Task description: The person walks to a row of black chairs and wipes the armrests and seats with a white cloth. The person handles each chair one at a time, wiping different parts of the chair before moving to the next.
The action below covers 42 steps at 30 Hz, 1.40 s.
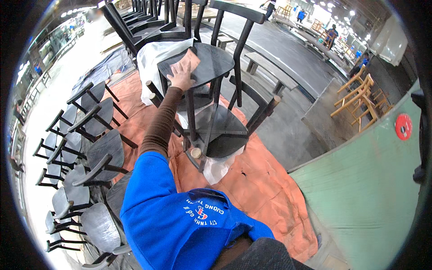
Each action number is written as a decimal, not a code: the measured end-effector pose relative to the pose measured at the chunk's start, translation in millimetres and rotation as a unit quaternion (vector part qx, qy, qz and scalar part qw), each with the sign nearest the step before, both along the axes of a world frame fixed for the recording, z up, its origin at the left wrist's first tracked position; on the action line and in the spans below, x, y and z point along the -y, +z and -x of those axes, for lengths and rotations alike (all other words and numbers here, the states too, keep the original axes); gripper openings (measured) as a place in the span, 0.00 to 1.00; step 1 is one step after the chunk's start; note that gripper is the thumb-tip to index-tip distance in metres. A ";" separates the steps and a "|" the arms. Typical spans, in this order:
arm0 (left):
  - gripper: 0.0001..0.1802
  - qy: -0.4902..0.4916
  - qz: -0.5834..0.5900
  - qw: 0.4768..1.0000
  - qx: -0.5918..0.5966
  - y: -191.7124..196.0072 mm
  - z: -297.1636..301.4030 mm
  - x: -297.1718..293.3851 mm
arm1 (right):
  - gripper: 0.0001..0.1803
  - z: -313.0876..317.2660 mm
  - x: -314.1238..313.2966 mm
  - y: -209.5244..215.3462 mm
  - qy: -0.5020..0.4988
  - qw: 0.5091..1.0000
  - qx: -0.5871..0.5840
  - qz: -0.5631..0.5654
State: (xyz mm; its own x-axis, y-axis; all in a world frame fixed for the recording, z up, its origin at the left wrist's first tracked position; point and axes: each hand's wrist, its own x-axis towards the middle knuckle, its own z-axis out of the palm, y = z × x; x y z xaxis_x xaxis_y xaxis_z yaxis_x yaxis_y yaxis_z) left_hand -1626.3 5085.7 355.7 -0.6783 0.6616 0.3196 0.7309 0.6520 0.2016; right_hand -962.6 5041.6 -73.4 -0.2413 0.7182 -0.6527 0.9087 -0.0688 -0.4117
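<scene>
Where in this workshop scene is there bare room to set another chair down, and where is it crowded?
Free: the orange floor sheet between the stacked dark chairs and the green panel, and the grey floor beyond it. Crowded: the row of dark chairs on the left. The left hand presses a brown pad on the upper seat.

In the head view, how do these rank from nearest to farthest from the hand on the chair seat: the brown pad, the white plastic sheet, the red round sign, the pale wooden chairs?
1. Brown pad: under the left hand, touching it.
2. White plastic sheet: just left of the hand, draped behind the chair seat.
3. Pale wooden chairs: far right, on the grey floor.
4. Red round sign: farther right, on the green wall.
</scene>
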 end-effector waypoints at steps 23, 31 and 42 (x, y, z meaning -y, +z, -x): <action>0.12 0.552 -0.386 0.739 -0.009 -200.9 -401.4 439.9 | 0.21 218.1 -154.2 67.8 0.654 0.741 -0.092 0.125; 0.19 0.708 -0.232 0.644 0.175 -380.8 -673.3 481.1 | 0.34 305.5 153.9 217.6 0.743 0.444 -0.485 0.124; 0.16 0.800 -0.587 -0.053 0.111 -510.9 -1051.2 442.6 | 0.33 330.0 342.6 165.9 0.827 0.253 -0.368 -0.341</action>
